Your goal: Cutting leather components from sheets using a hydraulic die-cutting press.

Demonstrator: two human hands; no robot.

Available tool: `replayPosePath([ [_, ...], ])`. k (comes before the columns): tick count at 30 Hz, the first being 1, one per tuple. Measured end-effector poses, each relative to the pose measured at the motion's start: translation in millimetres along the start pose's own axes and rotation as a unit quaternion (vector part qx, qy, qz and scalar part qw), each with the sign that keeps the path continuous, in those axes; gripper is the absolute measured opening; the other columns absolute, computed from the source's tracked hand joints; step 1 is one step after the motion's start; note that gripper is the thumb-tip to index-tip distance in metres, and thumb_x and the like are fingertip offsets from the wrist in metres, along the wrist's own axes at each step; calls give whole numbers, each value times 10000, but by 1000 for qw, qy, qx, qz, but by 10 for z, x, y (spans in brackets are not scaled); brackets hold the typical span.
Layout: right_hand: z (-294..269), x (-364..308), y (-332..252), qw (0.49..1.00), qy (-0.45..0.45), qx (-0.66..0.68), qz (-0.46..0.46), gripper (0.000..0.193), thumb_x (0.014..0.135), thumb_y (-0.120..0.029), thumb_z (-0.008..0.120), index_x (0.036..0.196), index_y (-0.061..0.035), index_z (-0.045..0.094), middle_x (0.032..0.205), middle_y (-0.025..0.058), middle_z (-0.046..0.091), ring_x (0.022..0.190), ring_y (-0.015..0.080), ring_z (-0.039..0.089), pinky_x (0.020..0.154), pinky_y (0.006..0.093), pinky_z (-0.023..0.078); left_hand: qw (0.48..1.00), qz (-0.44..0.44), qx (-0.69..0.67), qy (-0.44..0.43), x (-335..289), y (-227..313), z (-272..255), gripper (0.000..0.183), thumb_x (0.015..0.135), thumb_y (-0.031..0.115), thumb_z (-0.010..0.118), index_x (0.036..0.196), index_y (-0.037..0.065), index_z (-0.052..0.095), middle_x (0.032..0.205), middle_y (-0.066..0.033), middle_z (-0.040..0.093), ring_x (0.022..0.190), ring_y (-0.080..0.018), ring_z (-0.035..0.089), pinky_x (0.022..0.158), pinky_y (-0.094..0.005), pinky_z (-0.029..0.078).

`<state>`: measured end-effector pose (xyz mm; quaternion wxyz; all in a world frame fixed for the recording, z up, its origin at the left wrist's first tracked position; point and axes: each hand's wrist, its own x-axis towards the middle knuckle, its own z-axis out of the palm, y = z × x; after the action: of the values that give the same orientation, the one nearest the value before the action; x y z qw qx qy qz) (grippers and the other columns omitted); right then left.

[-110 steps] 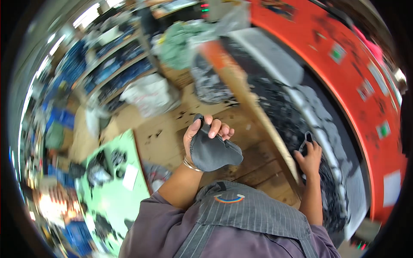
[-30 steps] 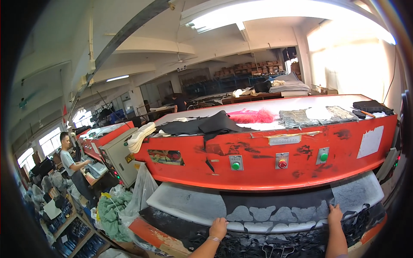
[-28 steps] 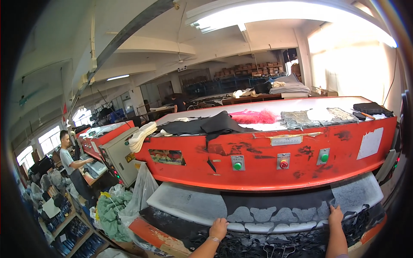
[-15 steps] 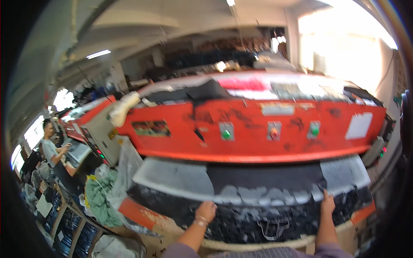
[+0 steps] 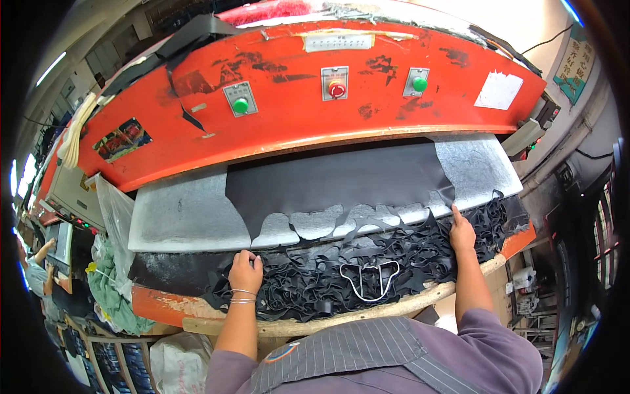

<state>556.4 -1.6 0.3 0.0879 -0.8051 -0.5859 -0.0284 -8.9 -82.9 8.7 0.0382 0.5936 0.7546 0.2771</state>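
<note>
The black sheet (image 5: 335, 177) spread on the pale grey cutting pad (image 5: 187, 213) under the orange press head (image 5: 308, 98) has already been worked along its near edge: that edge is scalloped with a row of shaped cut-outs where the grey pad shows through, while the far part of the sheet, reaching back under the press, is uncut. A thick tangle of black offcuts (image 5: 367, 272) lies heaped on the front of the surface (image 5: 315, 322), which suggests a good deal of cutting is done, though plenty of whole material seems left. A bare metal cutting die (image 5: 369, 279), an open outline of bright strip, rests on top of the offcuts between the two hands and is not touched by either. The left hand (image 5: 246, 270) lies knuckles up on the left part of the scrap heap, fingers curled down into the strips; whether it actually grips a piece cannot be told. The right hand (image 5: 461, 231) reaches further forward, its forefinger stretched out to touch the cut edge of the sheet near its right corner, the other fingers loosely folded and holding nothing visible. The sheet thus lies just beyond both hands, its ragged edge at the right fingertip and a little ahead of the left.
</note>
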Motion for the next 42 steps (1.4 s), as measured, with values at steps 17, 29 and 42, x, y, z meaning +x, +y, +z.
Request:
replayPosePath([
  [17,-824,-637,-2417,460,-191,53,-865,235,805,-187,536,962,-89,680,1014,47,607,1013,215,567,968,380,392,994,88,-47,53,463,176,-34,267,819,182,645,1043,38,649,1189,-162,612,1152,-348,522,964,-460,406],
  [29,-1128,-462,-3683,833,-203,141,-494,337,821,-202,610,1109,-47,525,817,204,656,702,339,660,623,436,528,988,44,-145,35,345,-101,207,513,837,118,605,1335,44,506,1275,-140,595,1213,-326,509,1054,-454,334],
  [42,-288,-288,-4904,892,-357,263,-89,247,919,-128,429,1051,71,491,706,192,657,519,253,656,420,367,551,976,7,-216,16,329,-101,290,775,843,113,595,1461,-90,174,1262,-123,612,1163,-342,503,1063,-436,317],
])
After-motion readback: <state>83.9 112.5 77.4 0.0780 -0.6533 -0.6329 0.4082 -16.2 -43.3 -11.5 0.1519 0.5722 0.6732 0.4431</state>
